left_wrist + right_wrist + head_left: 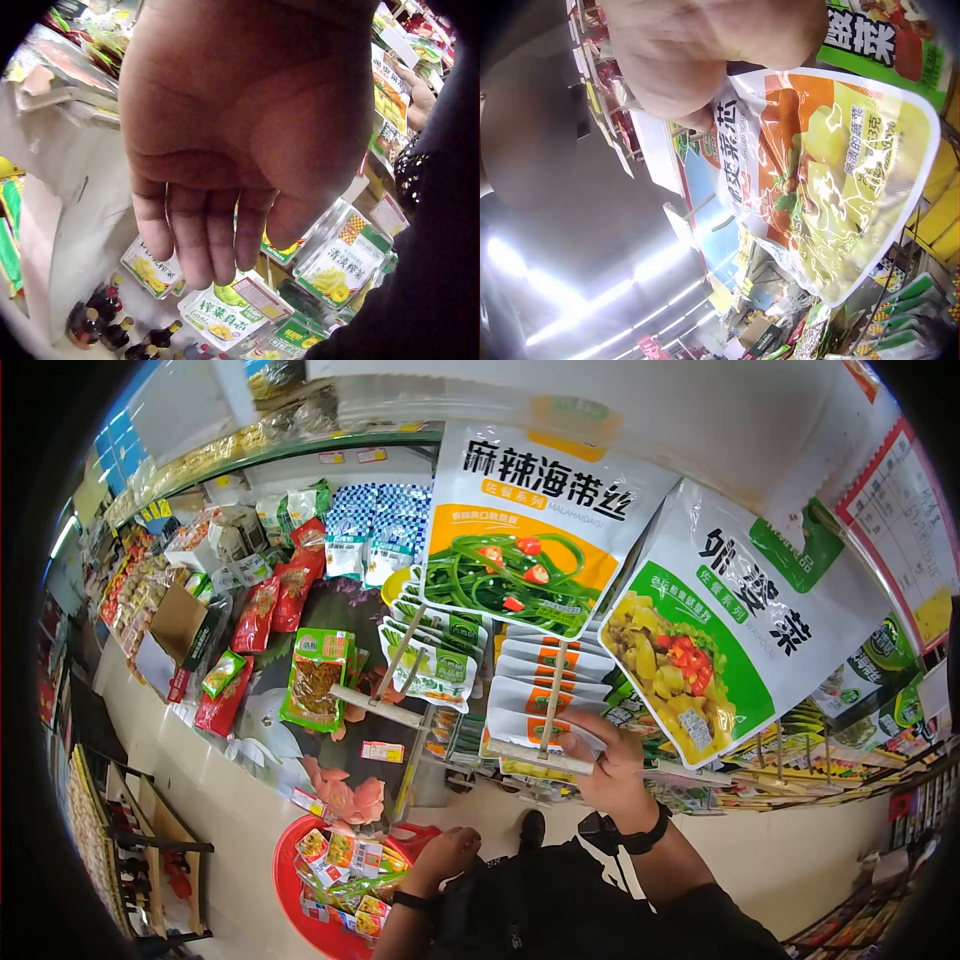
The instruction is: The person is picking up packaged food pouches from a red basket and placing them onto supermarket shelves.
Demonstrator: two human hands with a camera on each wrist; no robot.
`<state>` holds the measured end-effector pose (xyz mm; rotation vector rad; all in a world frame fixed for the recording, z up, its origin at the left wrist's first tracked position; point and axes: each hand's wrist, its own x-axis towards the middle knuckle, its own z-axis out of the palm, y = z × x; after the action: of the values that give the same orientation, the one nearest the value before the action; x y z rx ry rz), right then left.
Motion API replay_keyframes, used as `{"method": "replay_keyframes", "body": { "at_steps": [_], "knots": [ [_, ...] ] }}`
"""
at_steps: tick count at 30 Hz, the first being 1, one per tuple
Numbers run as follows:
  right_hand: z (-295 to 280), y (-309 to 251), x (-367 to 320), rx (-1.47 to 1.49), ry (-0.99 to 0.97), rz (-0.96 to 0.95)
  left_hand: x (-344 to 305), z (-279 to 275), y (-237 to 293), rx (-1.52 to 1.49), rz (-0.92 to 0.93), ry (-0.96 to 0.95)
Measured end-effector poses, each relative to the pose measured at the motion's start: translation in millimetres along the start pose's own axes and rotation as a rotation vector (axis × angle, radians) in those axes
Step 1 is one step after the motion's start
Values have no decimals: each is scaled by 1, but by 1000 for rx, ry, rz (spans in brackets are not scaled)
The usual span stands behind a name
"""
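Observation:
In the head view my right hand (pixel 615 765) is at the front of a row of hanging white and orange packets (pixel 550 685). The right wrist view shows this hand (pixel 712 45) gripping the edge of a pickled vegetable packet (pixel 810 176), printed with orange and yellow-green pictures. The same packet (pixel 388 94) shows at the upper right of the left wrist view. My left hand (pixel 450 855) hangs near the red basket (pixel 290 860) and holds nothing. In the left wrist view its fingers are loosely bent, palm toward the camera.
Two large packets, one orange (pixel 530 530) and one green (pixel 720 630), hang close in front. Metal hooks with price-tag ends (pixel 375 705) jut out from the rack. Red packets (pixel 260 610) lie on the shelf at left. Dark bottles (pixel 82 326) stand low down. Several packets fill the basket.

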<state>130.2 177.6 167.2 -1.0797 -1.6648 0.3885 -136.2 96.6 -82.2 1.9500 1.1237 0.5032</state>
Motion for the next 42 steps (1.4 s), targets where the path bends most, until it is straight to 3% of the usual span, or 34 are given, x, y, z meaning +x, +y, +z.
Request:
{"method": "replay_keyframes", "body": {
  "at_steps": [5, 9, 14, 17, 22, 23, 25, 28, 31, 37, 40, 42],
  "knots": [
    [8, -9, 7, -19, 86, 140, -8, -2, 2, -1, -40, -26],
    [18, 12, 7, -25, 171, 106, -15, 0, -8, 20, -72, -53],
    [28, 3, 7, 185, 177, 301, -22, 5, -28, 56, -129, -104],
    [27, 19, -4, 16, 201, 207, -33, 7, -35, 80, -125, -118],
    [16, 66, -25, -186, 316, 34, -72, 23, -75, 83, -325, -118],
    [16, 48, -20, -179, 249, 111, -86, 28, -85, 49, -260, -4],
    [17, 14, -10, -136, 149, 247, -112, 26, -92, -1, -383, 16],
    [27, 1, -12, -153, 183, 227, -152, 16, -101, -85, -576, 42],
    [38, -5, -22, 57, 251, 237, -198, 15, -130, -164, -750, 125],
    [42, -2, -55, 140, 167, 327, -279, 47, -236, -510, -1057, 649],
    [42, -1, -74, 136, 107, 392, -290, 36, -259, -736, -1098, 810],
    [45, -2, -85, 49, 82, 440, -287, 33, -272, -768, -1080, 789]
  ]
}}
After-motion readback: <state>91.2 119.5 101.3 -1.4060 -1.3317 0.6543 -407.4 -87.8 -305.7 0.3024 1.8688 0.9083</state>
